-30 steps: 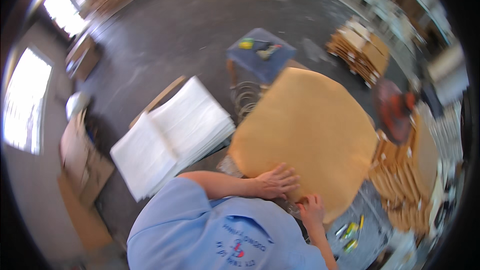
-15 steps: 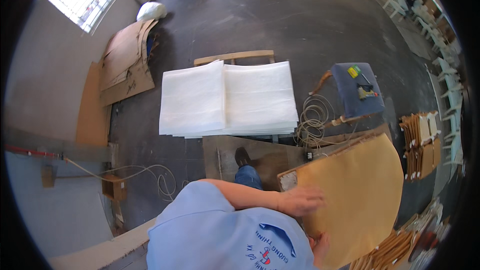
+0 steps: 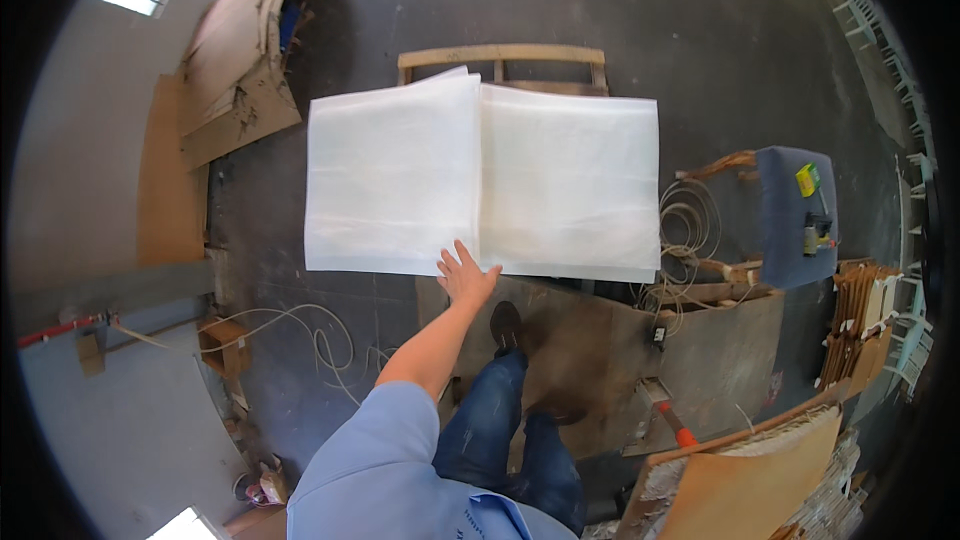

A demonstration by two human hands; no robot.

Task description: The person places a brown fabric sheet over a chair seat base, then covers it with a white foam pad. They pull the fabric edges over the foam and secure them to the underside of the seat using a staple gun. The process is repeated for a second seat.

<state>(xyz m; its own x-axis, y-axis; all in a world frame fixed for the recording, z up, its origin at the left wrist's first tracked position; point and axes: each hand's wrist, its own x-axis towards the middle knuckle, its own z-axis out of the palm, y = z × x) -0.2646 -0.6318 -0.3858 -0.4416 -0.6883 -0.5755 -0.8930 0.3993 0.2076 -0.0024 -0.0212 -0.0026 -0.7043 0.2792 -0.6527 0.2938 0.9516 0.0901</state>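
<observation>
Leaning at the wall, far left: brown cardboard sheets [image 3: 240,120], top end near the window. Next, left pile of white sheets [image 3: 395,180], lying flat, centre-left, roughly square, one far corner jutting out askew. Left hand [image 3: 466,280] at that pile's near edge, right part; fingers spread apart, pointing away from the body, thumb out to the right, clamped on nothing. Contact or slight hover, cannot tell. Right pile of white sheets [image 3: 570,185] abuts it, near edge facing the person; together the two piles run long axis left-right. Wooden frame [image 3: 500,52] shows past the far edge, rest hidden under sheets. Sheet count hard to make out. Right of piles, coiled hose [image 3: 680,258], strands tangled, then blue-grey seat [image 3: 785,210] with small tools on top. Tan-covered panel [image 3: 745,480], lower right, cut off by bottom edge. Right hand out of view, grip cannot be told.
</observation>
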